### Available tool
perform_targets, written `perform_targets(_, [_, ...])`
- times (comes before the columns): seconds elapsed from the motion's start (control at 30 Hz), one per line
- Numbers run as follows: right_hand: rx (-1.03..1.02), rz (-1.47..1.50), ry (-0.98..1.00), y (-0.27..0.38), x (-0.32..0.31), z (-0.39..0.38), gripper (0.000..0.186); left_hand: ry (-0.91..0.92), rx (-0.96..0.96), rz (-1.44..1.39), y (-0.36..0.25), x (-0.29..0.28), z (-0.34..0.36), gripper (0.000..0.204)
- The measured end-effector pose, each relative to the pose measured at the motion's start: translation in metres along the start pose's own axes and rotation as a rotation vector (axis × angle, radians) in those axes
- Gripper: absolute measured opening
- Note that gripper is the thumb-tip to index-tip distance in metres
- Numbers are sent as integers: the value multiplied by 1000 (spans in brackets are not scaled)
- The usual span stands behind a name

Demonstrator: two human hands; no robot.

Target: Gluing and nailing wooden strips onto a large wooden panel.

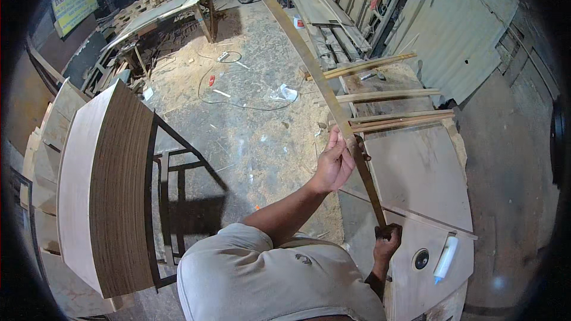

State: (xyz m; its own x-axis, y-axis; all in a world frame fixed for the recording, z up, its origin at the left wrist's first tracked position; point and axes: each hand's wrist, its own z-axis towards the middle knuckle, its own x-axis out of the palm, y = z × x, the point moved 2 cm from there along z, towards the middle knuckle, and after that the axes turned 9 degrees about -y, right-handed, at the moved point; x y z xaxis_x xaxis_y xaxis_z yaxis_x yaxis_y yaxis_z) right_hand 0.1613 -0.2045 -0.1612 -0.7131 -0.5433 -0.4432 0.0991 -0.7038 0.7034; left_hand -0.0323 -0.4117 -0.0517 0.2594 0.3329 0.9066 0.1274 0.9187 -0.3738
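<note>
A long, thin wooden strip (309,62) slants from the top of the view down toward my body. My left hand (334,163) pinches the strip partway along its length, with some fingertips showing past its far edge. Close to the strip's lower end, my right hand (388,241) is wrapped around it. The strip is held above a workbench bearing a pale wooden panel (416,169). On the bench near my right hand lie a white bottle with a blue tip (446,260) and a round black object (420,259), whose kind is unclear.
Loose wooden strips (398,95) lie across the bench's far part. At left, a thick stack of plywood sheets (119,196) rests on a dark metal stand (181,166). Sawdust and a cable (256,108) cover the floor. A low table (163,15) stands far left.
</note>
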Motion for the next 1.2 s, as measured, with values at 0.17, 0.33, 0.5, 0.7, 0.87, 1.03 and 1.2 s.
perform_targets(0.17, [-5, -11, -7, 7, 10, 6, 25, 13, 9, -17, -9, -1, 8, 35])
perform_targets(0.33, [5, 27, 15, 18, 13, 5, 28, 11, 10, 1, -16, 2, 3, 34])
perform_targets(0.5, [69, 6, 44, 15, 19, 0, 28, 18, 3, -41, -20, -8, 2, 34])
perform_targets(0.7, [4, 35, 28, 23, 23, -2, 25, 10, 14, -42, -28, -6, -3, 33])
perform_targets(0.87, [-20, 62, 50, 42, 25, 0, 24, -44, 35, -57, -34, -8, -4, 32])
perform_targets(1.03, [-23, 66, 23, 36, 32, -8, 23, 56, 18, -72, -42, -3, -10, 31])
perform_targets(1.2, [155, 135, 92, 22, 37, -22, 24, 23, 2, -9, -48, -2, -18, 35])
